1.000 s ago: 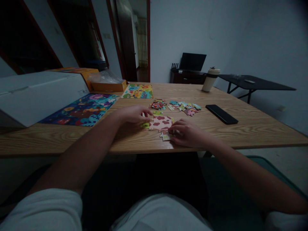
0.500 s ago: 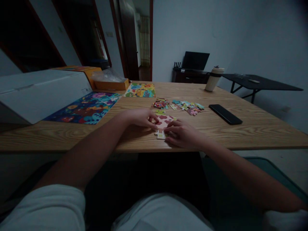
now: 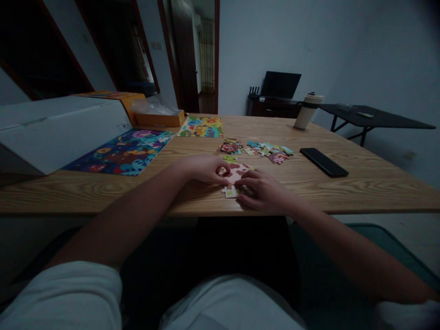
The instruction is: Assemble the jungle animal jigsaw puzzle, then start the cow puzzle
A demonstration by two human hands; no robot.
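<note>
Close to the table's front edge lies a joined patch of jigsaw puzzle (image 3: 235, 170), pink with brown spots. A pale puzzle piece (image 3: 230, 192) with a yellow-green patch sits at its near side. My left hand (image 3: 208, 170) is closed at the patch's left edge, thumb and curled fingers pressed on it. From the right, my right hand (image 3: 263, 191) grips around the pale piece, index finger on top and thumb low beside it. The fingers partly cover the seam, so I cannot tell whether the piece is locked in.
Beyond the patch lie a green piece (image 3: 230, 158), a reddish pile of pieces (image 3: 230, 146) and a loose spread of pieces (image 3: 271, 151). A phone (image 3: 323, 162) and a cup (image 3: 308, 112) stand right. Left are picture sheets (image 3: 120, 153), a white box (image 3: 65, 133) and an orange tray (image 3: 160, 120).
Both hands stay at the puzzle patch. My left fingers have shifted slightly, and a little more of the pale piece shows beside my right hand. The view has tilted slightly.
</note>
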